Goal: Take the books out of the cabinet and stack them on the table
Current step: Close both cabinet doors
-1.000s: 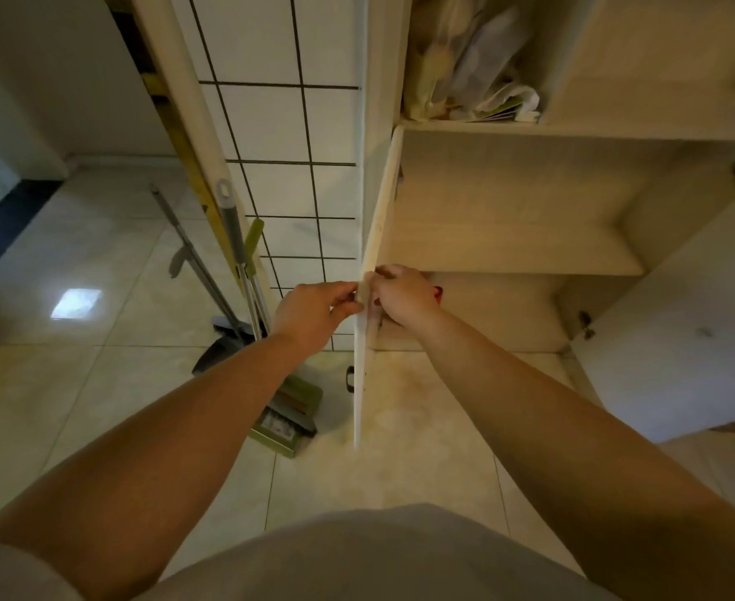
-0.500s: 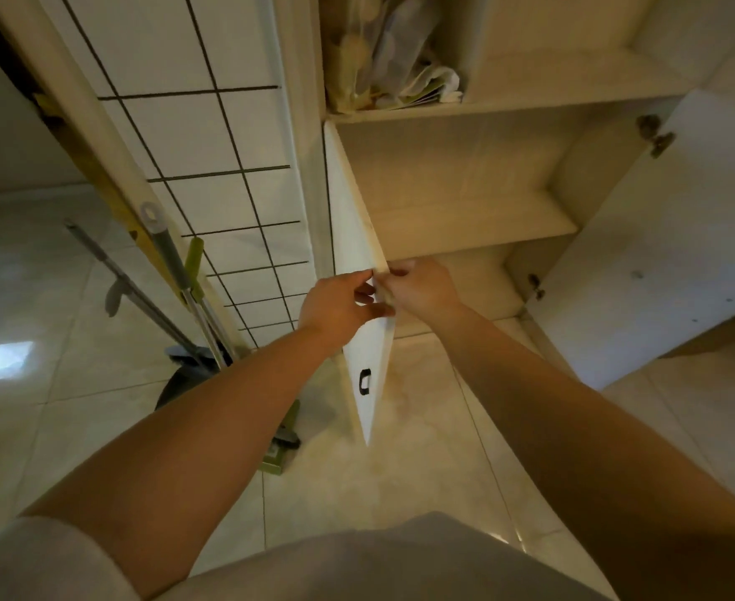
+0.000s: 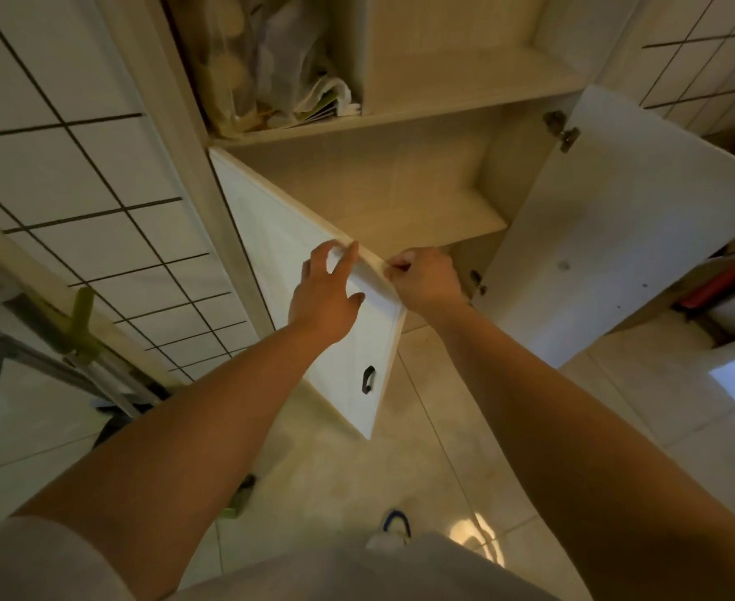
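Head view: both doors open, left hand (image 3: 324, 292) flat on, right hand (image 3: 426, 277) pinching the left door (image 3: 313, 323); cabinet (image 3: 400, 201) shelves bare, no books seen.

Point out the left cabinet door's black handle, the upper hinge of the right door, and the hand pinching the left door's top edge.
black handle (image 3: 368, 378), head view, middle of the loop.
upper hinge (image 3: 561, 130), head view, metal body.
right hand (image 3: 426, 277), head view, back of the hand.

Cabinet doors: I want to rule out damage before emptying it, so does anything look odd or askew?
The left door hangs open with both hands at its top edge, left hand flat against it, right hand gripping. Bags are crammed untidily on the upper shelf. No damage shows.
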